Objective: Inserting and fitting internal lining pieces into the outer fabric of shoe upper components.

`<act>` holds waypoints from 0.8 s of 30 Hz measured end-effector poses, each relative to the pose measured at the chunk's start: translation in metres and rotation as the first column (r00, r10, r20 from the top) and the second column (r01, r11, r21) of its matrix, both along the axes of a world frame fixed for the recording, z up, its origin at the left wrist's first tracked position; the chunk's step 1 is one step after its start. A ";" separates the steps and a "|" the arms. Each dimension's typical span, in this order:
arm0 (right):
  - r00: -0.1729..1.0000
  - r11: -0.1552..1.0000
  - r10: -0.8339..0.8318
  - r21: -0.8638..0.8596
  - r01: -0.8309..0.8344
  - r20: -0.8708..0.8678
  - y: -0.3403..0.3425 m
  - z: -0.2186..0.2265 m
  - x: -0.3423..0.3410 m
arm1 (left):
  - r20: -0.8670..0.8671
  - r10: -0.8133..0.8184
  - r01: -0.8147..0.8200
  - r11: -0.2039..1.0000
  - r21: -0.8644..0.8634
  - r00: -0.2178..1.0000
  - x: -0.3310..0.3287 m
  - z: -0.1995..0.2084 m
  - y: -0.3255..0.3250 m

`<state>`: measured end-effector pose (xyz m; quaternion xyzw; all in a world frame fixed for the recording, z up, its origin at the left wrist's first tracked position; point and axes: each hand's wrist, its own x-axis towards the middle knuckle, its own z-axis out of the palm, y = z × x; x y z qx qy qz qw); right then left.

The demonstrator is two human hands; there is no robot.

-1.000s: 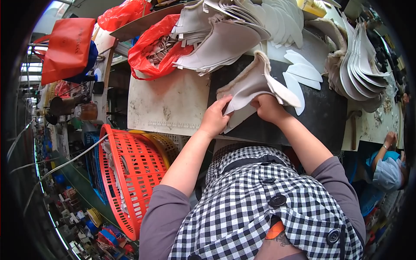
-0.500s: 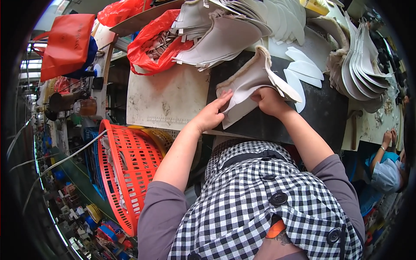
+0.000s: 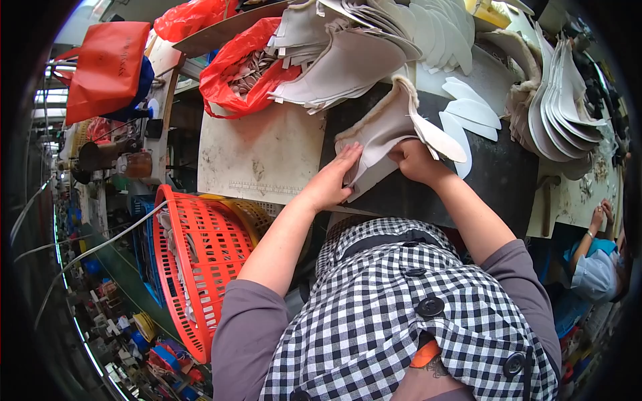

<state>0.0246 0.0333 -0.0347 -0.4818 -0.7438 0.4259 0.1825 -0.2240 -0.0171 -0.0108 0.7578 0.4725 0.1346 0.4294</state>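
A grey shoe upper (image 3: 388, 132) with a beige fleecy edge stands partly bent on a black work mat (image 3: 495, 184). My left hand (image 3: 334, 178) lies on its left side, fingers stretched out and pressed against the grey surface, thumb lower down. My right hand (image 3: 421, 162) is closed on the right side of the upper, its fingertips hidden in the fold. A pale rounded flap (image 3: 438, 139) of the piece sticks out above the right wrist. Several loose white oval pieces (image 3: 473, 113) lie on the mat just right of it.
Stacked grey uppers (image 3: 341, 63) and a red plastic bag (image 3: 231, 83) of small pieces are at the back left. More uppers (image 3: 558, 107) stand at the right, beside a hammer-like tool (image 3: 548, 200). A red basket (image 3: 207, 247) stands left of my arm. Another person (image 3: 595, 257) is at far right.
My left hand has shifted slightly and laid its fingers flatter over the upper. The flap on the right has swung outward and lower. My right hand has pushed a little deeper under the fold.
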 end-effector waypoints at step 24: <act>0.999 0.998 0.052 0.040 -0.052 0.009 0.009 0.000 0.000 | -0.006 0.443 -0.388 0.794 0.468 0.897 0.032 0.000 -0.059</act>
